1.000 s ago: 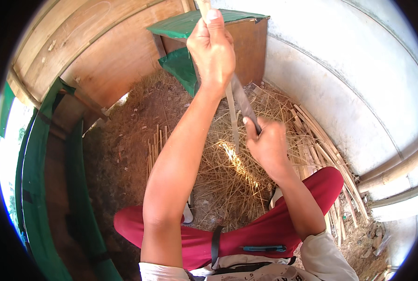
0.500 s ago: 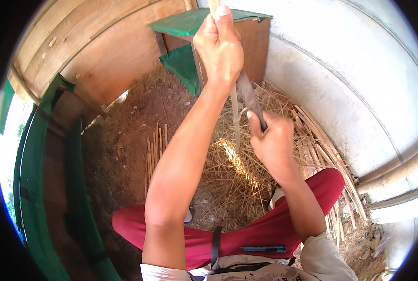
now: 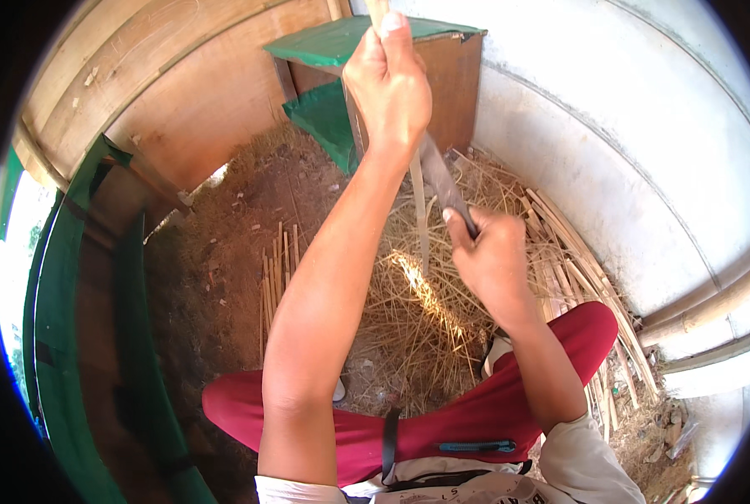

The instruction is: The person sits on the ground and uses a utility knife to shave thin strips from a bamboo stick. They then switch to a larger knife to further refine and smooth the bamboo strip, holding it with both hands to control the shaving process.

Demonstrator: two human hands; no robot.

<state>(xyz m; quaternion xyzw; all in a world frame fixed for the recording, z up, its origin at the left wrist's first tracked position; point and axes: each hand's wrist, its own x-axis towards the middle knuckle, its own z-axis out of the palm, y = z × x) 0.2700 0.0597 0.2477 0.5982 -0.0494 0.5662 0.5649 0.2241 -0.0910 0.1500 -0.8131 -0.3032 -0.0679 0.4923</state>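
Note:
My left hand [image 3: 389,88], raised at the top middle, is closed round a thin pale strip that looks like split bamboo [image 3: 420,210]. One end pokes up above the thumb; the rest hangs down in front of my right hand. My right hand [image 3: 491,260] grips the handle of a knife [image 3: 444,176] with a broad dark blade. The blade slants up and left, close against the strip just below my left hand. Its tip is hidden behind the left wrist. Below both hands lies a heap of thin shavings [image 3: 417,336] between my legs.
Long pale strips [image 3: 589,269] lie along the white wall [image 3: 627,151] at right. More strips [image 3: 276,265] lie left of my left forearm. A wooden box with a green cover [image 3: 333,46] stands at the back; a green-edged bench [image 3: 64,336] runs along the left.
My left hand and the strip have shifted very slightly left. The knife blade has tilted a little against the strip. Both hands keep their grip.

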